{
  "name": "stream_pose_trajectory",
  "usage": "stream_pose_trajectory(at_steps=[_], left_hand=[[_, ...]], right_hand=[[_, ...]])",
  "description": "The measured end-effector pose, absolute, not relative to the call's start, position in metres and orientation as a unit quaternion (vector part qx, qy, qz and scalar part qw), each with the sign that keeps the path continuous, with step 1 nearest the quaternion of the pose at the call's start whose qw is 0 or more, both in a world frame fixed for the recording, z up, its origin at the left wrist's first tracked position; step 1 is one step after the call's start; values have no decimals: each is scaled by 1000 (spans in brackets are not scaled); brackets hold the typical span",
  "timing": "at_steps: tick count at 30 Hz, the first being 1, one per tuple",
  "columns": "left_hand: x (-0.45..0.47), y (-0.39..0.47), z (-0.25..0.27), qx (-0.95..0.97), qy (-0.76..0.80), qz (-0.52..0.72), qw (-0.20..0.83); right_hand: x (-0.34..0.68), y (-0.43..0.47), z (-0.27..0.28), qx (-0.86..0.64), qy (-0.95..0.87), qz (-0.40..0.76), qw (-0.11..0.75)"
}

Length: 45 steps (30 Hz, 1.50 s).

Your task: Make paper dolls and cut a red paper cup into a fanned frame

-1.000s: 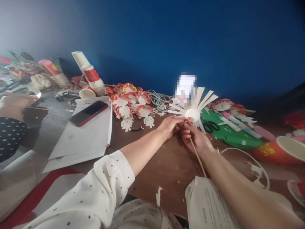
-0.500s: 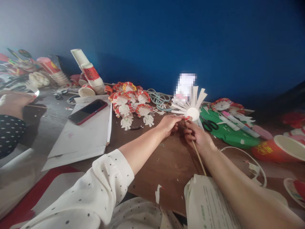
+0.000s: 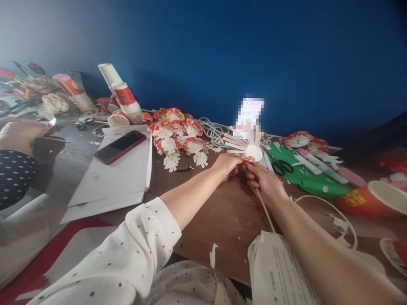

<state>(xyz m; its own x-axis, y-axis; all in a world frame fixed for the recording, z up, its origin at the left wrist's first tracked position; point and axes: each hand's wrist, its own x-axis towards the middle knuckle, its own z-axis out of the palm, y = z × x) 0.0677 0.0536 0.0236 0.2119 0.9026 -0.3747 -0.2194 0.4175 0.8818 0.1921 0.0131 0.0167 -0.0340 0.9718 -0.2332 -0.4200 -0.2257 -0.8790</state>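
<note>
A white paper cup cut into strips (image 3: 254,152) is held between my two hands, its round base facing me and its strips fanned outward. My left hand (image 3: 226,166) is closed, thumb and finger pinching a red-marked strip at the lower left of the base. Just below the base, my right hand (image 3: 265,180) is closed with its fingertips on the cup's edge. A thin wooden stick (image 3: 266,211) runs from under the right fingers toward me; whether they grip it is hidden. Behind the cup stands a bright blurred screen (image 3: 249,112).
Several cut paper figures (image 3: 171,135) lie beyond my left hand. A phone (image 3: 120,147) rests on a white board (image 3: 104,182). Black scissors (image 3: 282,166) lie on a green sheet (image 3: 313,182). Stacked cups (image 3: 127,101) lean at the back. Another person's hand (image 3: 22,133) is at far left.
The cup's strips have tilted lower and the base sits slightly to the left. Both hands keep nearly the same place and grip. The whole view has shifted a little.
</note>
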Motion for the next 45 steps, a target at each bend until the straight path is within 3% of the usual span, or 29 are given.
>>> stream_pose_trajectory(at_steps=[5,12,16,31,38,45], left_hand=[[68,53,18,387,483,399,677],[63,64,6,457,579,431,520],[56,68,3,484,596,416,488],[58,71,5,433,516,432,600],[56,70,11,357,506,449,644],[59,70,16,294,532,477,635]], right_hand=[[191,11,20,-421,-303,652,553],[195,15,24,-392,-236,692,559],[201,17,26,-378,-205,706,562],[211,15,29,-288,-171,771,542],[209,18,31,-307,-150,762,551],[203,15,27,-385,-157,768,487]])
